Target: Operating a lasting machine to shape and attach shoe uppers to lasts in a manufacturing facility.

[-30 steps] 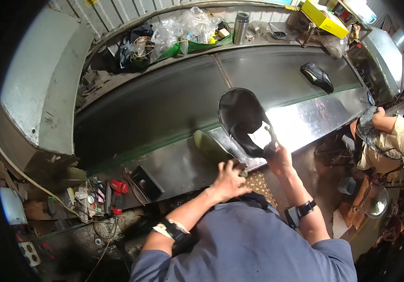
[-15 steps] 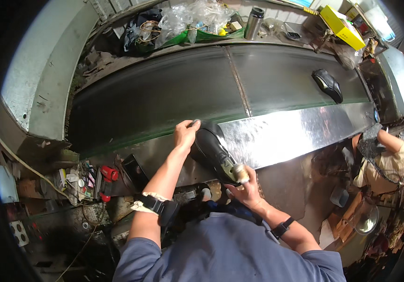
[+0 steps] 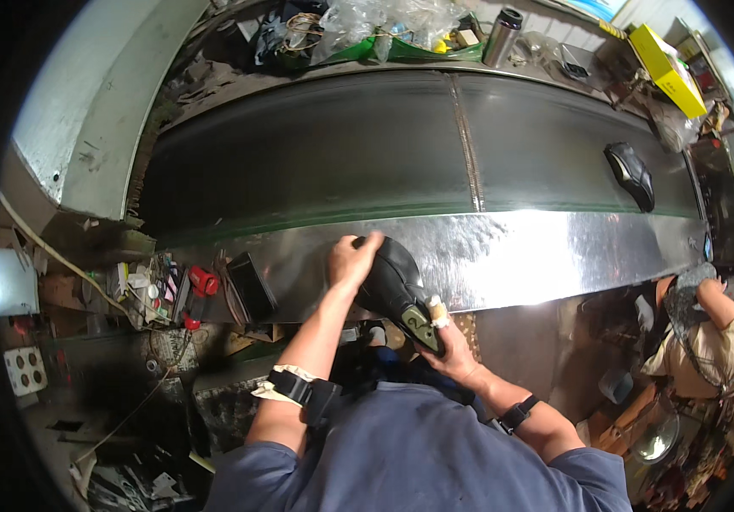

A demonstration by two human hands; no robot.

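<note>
A black shoe (image 3: 397, 277) is held slantwise above the near edge of the shiny metal ledge (image 3: 469, 247). My left hand (image 3: 351, 263) grips it at the far end, fingers wrapped over the toe. At the near end, a dull green shoe last (image 3: 415, 321) shows in the shoe's opening. My right hand (image 3: 455, 358) is closed at the heel, beside the last. A small whitish-beige piece (image 3: 437, 312) sticks up at its fingertips; whether it is a wad or a finger wrap, I cannot tell.
Another black shoe (image 3: 629, 176) lies on the dark conveyor belt (image 3: 298, 145) behind the ledge. Plastic bags (image 3: 392, 21), a metal flask (image 3: 503, 37) and a yellow box (image 3: 667, 70) line the back. To the left is a red tool (image 3: 203, 282). A co-worker (image 3: 708, 333) is at the right.
The shoe has turned slightly in my hands, showing more of the green last. The whitish piece at my right fingertips has shifted off the last toward the shoe's side. The whole view has swung a little.
</note>
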